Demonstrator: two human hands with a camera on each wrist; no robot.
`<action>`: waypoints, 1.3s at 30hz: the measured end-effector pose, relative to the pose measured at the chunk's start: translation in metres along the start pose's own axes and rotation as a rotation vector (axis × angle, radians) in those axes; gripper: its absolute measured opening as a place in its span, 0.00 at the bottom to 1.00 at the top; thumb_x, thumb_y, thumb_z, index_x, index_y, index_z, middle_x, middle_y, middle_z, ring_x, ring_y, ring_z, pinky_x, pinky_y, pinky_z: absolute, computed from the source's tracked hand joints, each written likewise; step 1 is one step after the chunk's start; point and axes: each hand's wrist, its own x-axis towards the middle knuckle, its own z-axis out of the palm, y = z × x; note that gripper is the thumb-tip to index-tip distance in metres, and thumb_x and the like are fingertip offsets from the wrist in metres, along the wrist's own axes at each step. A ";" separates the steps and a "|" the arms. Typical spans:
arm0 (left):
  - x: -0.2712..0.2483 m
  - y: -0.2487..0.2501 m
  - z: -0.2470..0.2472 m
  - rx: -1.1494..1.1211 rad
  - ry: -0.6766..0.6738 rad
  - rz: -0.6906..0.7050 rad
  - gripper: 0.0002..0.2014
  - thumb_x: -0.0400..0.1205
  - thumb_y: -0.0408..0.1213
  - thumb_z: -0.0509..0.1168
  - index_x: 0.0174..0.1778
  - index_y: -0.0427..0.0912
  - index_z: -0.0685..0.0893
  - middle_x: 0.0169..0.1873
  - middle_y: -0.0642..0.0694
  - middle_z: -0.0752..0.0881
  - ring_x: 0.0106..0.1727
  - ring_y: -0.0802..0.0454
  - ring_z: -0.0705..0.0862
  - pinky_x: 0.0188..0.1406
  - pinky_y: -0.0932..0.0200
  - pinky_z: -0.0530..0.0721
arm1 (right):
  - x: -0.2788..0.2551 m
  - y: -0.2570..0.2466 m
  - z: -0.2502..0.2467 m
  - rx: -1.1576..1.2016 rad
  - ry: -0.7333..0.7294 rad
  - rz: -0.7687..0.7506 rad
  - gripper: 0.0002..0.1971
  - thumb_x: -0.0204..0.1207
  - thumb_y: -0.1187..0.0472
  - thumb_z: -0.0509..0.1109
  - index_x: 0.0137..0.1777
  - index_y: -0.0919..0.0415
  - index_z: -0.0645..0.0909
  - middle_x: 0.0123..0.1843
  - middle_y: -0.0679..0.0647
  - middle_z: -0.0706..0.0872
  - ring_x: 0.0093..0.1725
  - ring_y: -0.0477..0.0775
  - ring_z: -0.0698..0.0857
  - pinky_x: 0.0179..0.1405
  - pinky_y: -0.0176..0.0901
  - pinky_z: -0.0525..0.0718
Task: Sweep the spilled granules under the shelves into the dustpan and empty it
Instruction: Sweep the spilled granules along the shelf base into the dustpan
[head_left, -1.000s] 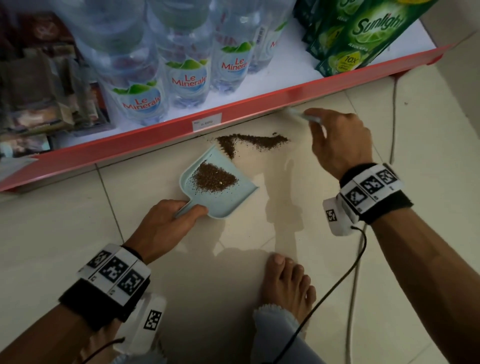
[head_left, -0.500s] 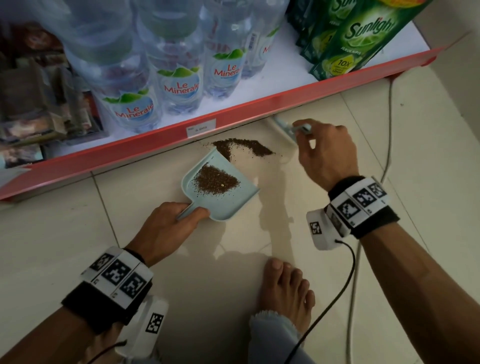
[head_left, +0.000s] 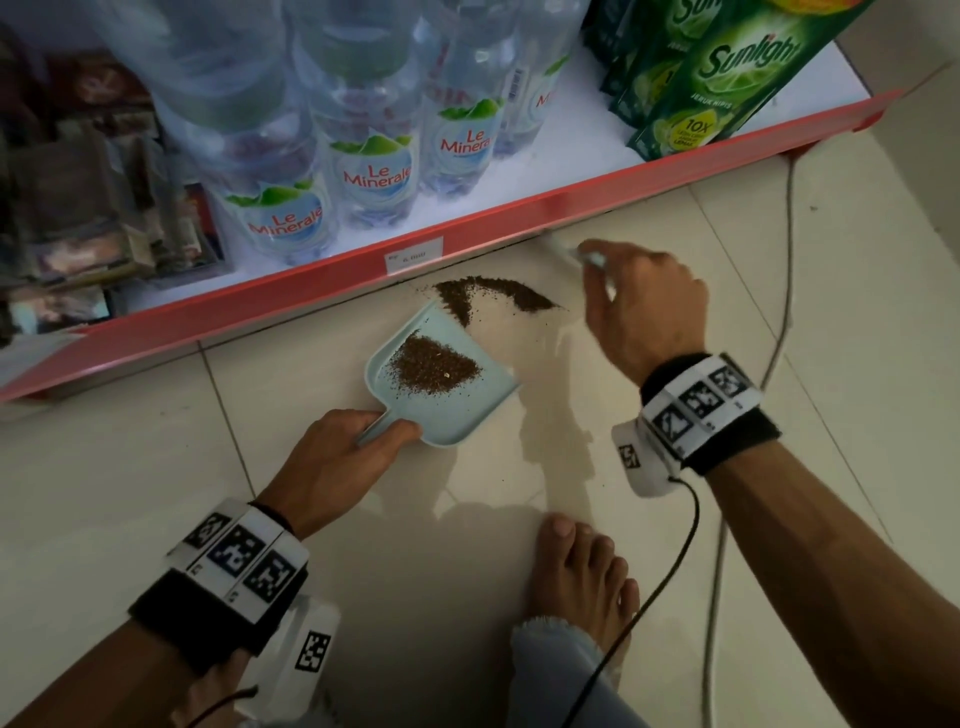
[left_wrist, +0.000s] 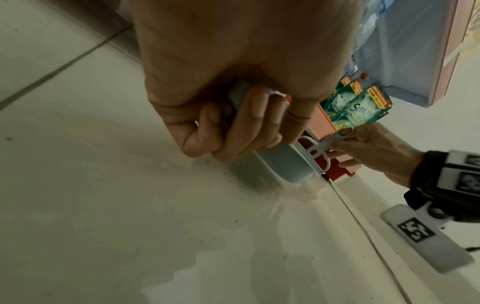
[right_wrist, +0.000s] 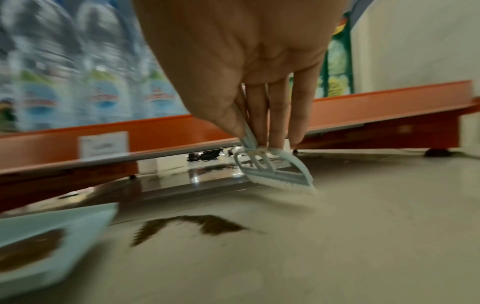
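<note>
A pale blue dustpan (head_left: 483, 410) lies on the floor tiles with a heap of brown granules (head_left: 434, 366) inside it. My left hand (head_left: 343, 457) grips its handle (left_wrist: 237, 95). More granules (head_left: 493, 296) lie in a V-shaped patch on the floor, just beyond the pan's lip and below the red shelf edge (head_left: 519, 218). My right hand (head_left: 644, 306) pinches the handle of a small pale blue brush (right_wrist: 275, 174). Its white bristles touch the floor to the right of the patch, close to the gap under the shelf.
The bottom shelf carries water bottles (head_left: 374, 171) and green Sunlight pouches (head_left: 722, 78). A price tag (head_left: 414, 254) sits on its red edge. My bare foot (head_left: 582, 571) rests on the tiles behind the pan. A cable (head_left: 784, 291) runs along the floor at right.
My right hand has carried the brush back toward the shelf gap, to the right of the floor patch. The dustpan and my left hand have stayed put.
</note>
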 end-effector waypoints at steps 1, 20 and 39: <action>0.000 -0.002 -0.001 -0.001 0.002 0.000 0.20 0.80 0.56 0.67 0.27 0.47 0.75 0.19 0.54 0.73 0.21 0.58 0.71 0.31 0.56 0.71 | 0.009 0.009 0.001 -0.016 0.005 0.057 0.12 0.82 0.58 0.61 0.55 0.52 0.86 0.43 0.58 0.91 0.32 0.61 0.83 0.30 0.36 0.73; -0.006 -0.012 -0.015 -0.016 0.047 -0.011 0.21 0.79 0.55 0.67 0.26 0.47 0.72 0.18 0.55 0.71 0.20 0.59 0.69 0.29 0.56 0.69 | 0.020 -0.022 0.020 0.373 -0.232 -0.372 0.13 0.81 0.65 0.66 0.60 0.56 0.88 0.49 0.59 0.93 0.42 0.64 0.90 0.44 0.53 0.87; -0.021 -0.024 -0.023 -0.049 0.047 -0.010 0.21 0.81 0.51 0.67 0.26 0.44 0.75 0.18 0.53 0.72 0.19 0.57 0.69 0.27 0.58 0.69 | 0.026 -0.042 0.025 0.334 -0.522 -0.635 0.23 0.72 0.77 0.69 0.66 0.61 0.86 0.67 0.60 0.87 0.64 0.62 0.87 0.70 0.54 0.81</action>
